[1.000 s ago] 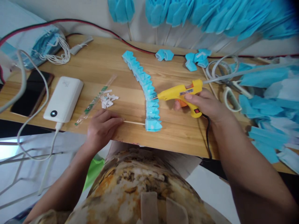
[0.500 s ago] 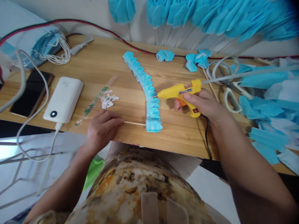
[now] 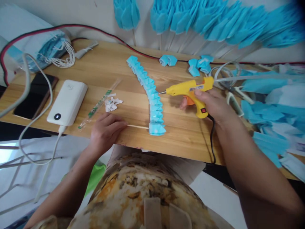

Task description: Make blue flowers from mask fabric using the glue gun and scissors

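Note:
Between the fingers of my left hand (image 3: pixel 106 128) is a thin wooden stick (image 3: pixel 138 126), pinched near one end. The stick's other end meets the nearest piece of a curved row of folded light-blue pieces (image 3: pixel 149 87) lying on the table. My right hand (image 3: pixel 211 103) is wrapped round a yellow glue gun (image 3: pixel 188 90), with a finger by its orange trigger. The gun's metal nozzle points left, a little apart from the row's right edge. A long translucent glue stick (image 3: pixel 257 77) runs out of its back.
Paper scraps (image 3: pixel 112 104), a clear plastic wrapper (image 3: pixel 98 105), a white power bank (image 3: pixel 68 103) and a phone (image 3: pixel 35 95) lie left. Loose blue pieces (image 3: pixel 199 65), scissors (image 3: pixel 235 100) and blue sheets (image 3: pixel 259 114) are right. Blue fabric flowers (image 3: pixel 190 16) line the back.
My right hand has drawn the glue gun to the right, so its nozzle has come away from the blue row. My left hand still pinches the stick.

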A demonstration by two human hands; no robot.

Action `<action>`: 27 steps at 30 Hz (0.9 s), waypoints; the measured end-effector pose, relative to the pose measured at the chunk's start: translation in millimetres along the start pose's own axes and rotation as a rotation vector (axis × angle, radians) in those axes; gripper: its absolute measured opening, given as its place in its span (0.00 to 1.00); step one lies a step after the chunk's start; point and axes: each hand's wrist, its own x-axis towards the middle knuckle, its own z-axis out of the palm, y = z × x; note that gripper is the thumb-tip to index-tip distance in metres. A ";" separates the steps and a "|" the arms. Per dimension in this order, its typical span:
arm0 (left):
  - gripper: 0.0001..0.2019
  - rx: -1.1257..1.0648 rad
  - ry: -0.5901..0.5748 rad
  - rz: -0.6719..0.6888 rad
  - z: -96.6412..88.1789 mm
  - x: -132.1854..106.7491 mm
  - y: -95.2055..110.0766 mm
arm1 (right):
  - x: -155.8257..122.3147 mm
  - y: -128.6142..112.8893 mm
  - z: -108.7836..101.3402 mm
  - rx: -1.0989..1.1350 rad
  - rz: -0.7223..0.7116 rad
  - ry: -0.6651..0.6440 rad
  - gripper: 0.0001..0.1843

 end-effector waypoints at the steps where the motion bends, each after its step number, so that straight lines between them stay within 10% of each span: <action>1: 0.06 -0.004 0.000 -0.004 0.0 0.0 0.0 | 1.5 -0.9 -1.5 -0.006 -0.006 0.006 0.29; 27: 0.07 0.008 -0.009 -0.003 -1.9 1.9 0.9 | 14.9 -1.2 7.2 -0.118 0.029 -0.125 0.28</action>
